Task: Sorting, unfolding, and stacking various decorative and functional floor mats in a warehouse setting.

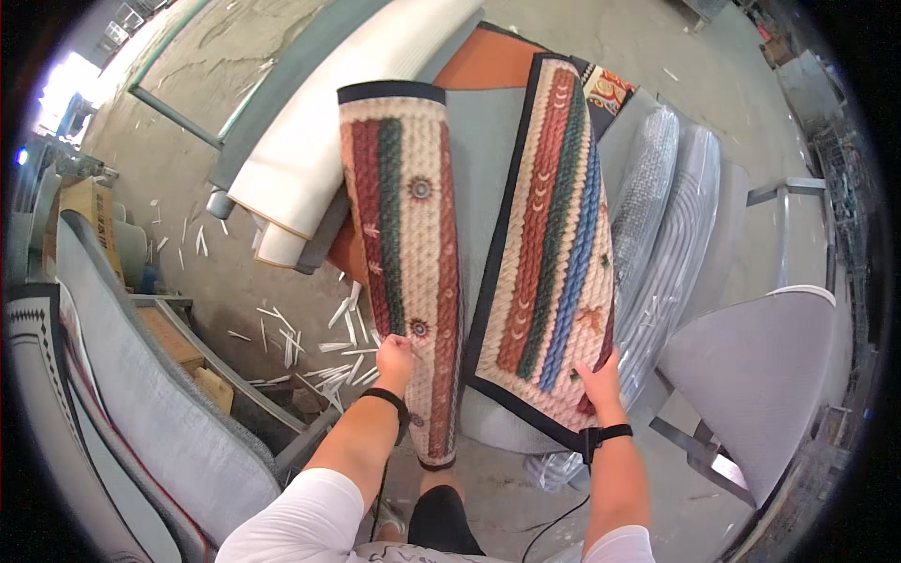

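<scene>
Hands grip one patterned rug between them, seen from above. The striped woven-look rug (488,253) is folded into two long flaps that run away from the person, its long axis pointing forward over a stack of other mats. The left hand (396,357) holds the near end of the left flap, the fingers curled and pressed together around its edge, with the thumb side hidden behind the cloth. The right hand (601,380) grasps the near corner of the right flap at its black border; its fingers wrap under the rug, so whether they are spread or closed cannot be told. Both hands sit at the rug's near end, about equally close to it, and the whole length lies ahead of the fingers. Each wrist wears a black wristband (388,401).

Under the rug lies a grey mat (488,141) with an orange mat (483,61) beyond it. White rolled mats (310,159) lie to the left. Plastic-wrapped rolls (662,216) lie just beside the right flap. A grey upholstered panel (760,366) stands to the right, and another grey panel (141,375) leans at the left. Pale scraps (310,342) litter the concrete floor (235,281).
</scene>
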